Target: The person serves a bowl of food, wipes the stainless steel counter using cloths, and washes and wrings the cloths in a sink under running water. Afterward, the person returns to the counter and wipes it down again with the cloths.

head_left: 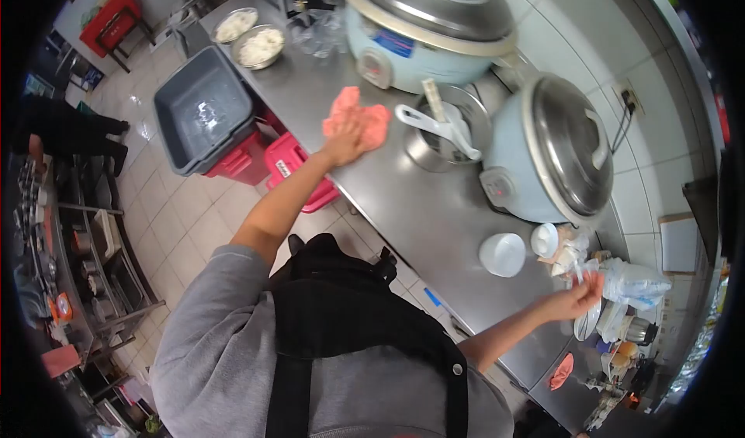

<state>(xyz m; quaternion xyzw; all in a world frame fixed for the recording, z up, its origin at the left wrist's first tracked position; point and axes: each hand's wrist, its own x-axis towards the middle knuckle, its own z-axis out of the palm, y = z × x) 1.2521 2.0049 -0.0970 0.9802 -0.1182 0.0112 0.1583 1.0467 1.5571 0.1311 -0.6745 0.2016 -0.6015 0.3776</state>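
My left hand (347, 141) presses down on a pink cloth (371, 122) on the stainless steel counter, near its front edge. Right of the cloth stands a metal pot (425, 155) with a white ladle (423, 120) and another light-coloured utensil handle in it. Off to the right, my right hand (578, 298) is raised over the counter with curled fingers, beside a clear plastic bag (632, 283). What its fingers hold, if anything, is too small to tell. Close to it are a white bowl (502, 254) and a smaller white cup (545, 240).
Two large rice cookers, one (434, 58) at the back and one (547, 151) further right, line the tiled wall. Two bowls of white food (260, 48) sit at the counter's far end. A grey tub (200, 112) stands beside the counter. Another person (66, 131) stands at left.
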